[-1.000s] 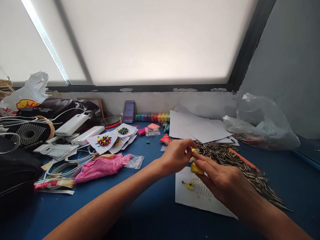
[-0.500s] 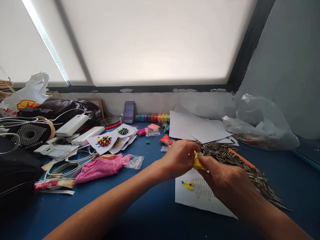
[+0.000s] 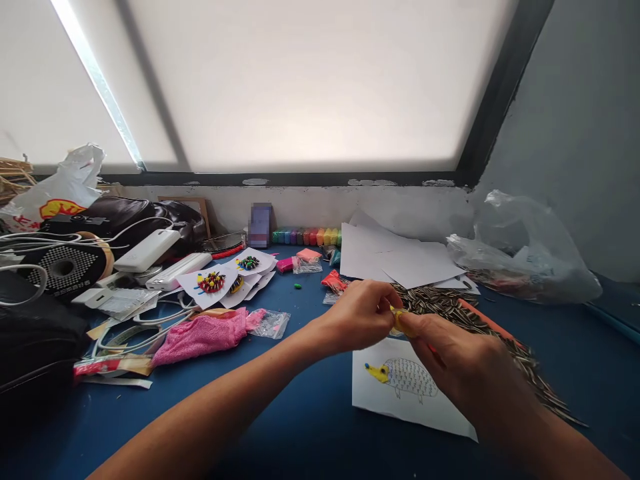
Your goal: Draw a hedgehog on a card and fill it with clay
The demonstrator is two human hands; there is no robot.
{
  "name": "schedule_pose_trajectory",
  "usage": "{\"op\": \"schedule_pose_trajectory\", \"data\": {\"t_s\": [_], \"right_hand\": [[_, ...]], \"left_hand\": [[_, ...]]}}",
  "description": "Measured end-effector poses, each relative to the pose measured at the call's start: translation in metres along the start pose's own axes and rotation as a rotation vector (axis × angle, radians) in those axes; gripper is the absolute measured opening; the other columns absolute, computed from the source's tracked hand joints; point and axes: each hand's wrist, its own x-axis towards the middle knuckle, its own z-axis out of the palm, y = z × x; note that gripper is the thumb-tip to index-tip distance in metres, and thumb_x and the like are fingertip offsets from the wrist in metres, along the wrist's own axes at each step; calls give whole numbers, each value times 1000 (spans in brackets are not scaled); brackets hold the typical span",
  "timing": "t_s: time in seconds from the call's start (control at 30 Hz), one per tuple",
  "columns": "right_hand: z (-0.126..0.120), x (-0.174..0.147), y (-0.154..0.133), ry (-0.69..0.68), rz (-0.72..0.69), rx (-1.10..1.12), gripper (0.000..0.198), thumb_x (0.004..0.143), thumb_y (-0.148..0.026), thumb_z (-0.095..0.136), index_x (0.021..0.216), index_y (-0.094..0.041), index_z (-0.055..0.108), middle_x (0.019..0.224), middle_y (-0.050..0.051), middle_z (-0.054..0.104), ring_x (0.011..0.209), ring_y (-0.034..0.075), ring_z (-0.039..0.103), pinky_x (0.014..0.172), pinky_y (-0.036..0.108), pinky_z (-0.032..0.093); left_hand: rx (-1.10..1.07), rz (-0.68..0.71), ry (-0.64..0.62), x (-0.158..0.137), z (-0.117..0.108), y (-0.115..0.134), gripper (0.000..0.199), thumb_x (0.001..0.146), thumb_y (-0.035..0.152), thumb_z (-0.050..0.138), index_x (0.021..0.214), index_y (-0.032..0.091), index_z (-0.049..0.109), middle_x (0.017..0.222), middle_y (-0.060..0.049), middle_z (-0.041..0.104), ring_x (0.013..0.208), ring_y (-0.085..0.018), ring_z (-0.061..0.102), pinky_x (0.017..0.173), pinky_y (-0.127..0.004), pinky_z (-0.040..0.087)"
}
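Yellow clay [image 3: 406, 325] between both hands [image 3: 361, 318], near animal drawing [image 3: 411, 377]

white bag [image 3: 75, 177]: red-and-yellow emblem [image 3: 61, 209], red lettering [image 3: 21, 222] illegible | black spool [image 3: 83, 263]: pale characters [image 3: 71, 291], too small to read

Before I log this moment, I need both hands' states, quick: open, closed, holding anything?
Left hand: closed, at the yellow piece; whether it grips it cannot be told.
Right hand: closed, holding the yellow piece.

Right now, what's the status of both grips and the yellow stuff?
Left grip and right grip pinching yellow lump. Right grip partly hides drawing paper. Seeds heaped just beyond, seemingly not blocking.
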Motion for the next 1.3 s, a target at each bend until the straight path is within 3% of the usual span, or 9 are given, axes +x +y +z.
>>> {"op": "schedule_pose_trajectory", "data": {"t_s": [0.3,0.53,0.7,0.8,0.9,1.03,1.1,1.2,1.3], "right_hand": [[-10,7,-3,-121,-121,-200,57,77,2,36,127,-16,56,93,5,72,47,13,63,38,25,38],[-9,10,-9,-105,-45,-297,54,71,5,35,115,-15,60,83,2,70,38,13,58,32,28,33],[-5,7,-1,-79,15,-68,36,91,-10,37,123,-16,55,105,8,69,63,16,69,43,25,47],[-6,8,3,-23,149,129,30,95,-20,40,119,-18,58,104,10,69,82,21,71,60,29,55],[-8,9,4,-67,411,399,28,94,-33,45,111,-20,62,78,5,68,64,20,67,53,30,53],[-11,9,3,-196,726,786,41,88,-49,54,116,-20,60,60,-3,57,41,12,46,35,25,39],[-13,10,2,-208,776,889,44,86,-51,56,117,-20,59,64,-3,56,43,10,44,36,23,39],[-18,11,1,-227,771,929,42,89,-50,52,119,-21,57,56,-6,48,44,11,42,41,23,39],[-21,11,1,-241,758,927,41,94,-50,42,121,-22,55,48,-7,43,44,12,40,45,24,39]], "left_hand": [[96,-13,33,-2,-6,3,15,72,16,51,74,15,66,68,-1,64,63,-12,54,52,-23,34],[141,67,105,-3,5,3,13,71,11,50,74,16,61,66,1,60,59,-9,48,53,-23,32],[-125,47,-34,-4,-2,6,22,78,15,50,97,16,62,61,4,52,56,-9,47,50,-20,33],[-258,69,-144,-5,-9,10,31,81,18,52,111,15,58,79,-1,59,64,-10,53,55,-21,41],[-126,183,-87,-5,-9,11,39,77,6,52,114,16,57,94,-5,63,80,-13,57,72,-26,48],[125,302,82,-2,-4,4,42,77,10,59,118,18,58,117,-9,60,112,-23,50,99,-39,40],[6,218,-25,-2,-6,0,39,84,22,57,123,17,56,123,-12,57,111,-23,53,94,-38,43],[-298,32,-255,0,-10,-4,36,91,34,50,121,14,57,110,-11,63,90,-17,61,74,-30,49],[-507,-29,-255,3,-11,-5,34,89,33,56,114,11,60,97,-9,65,79,-13,60,69,-26,46]]}}
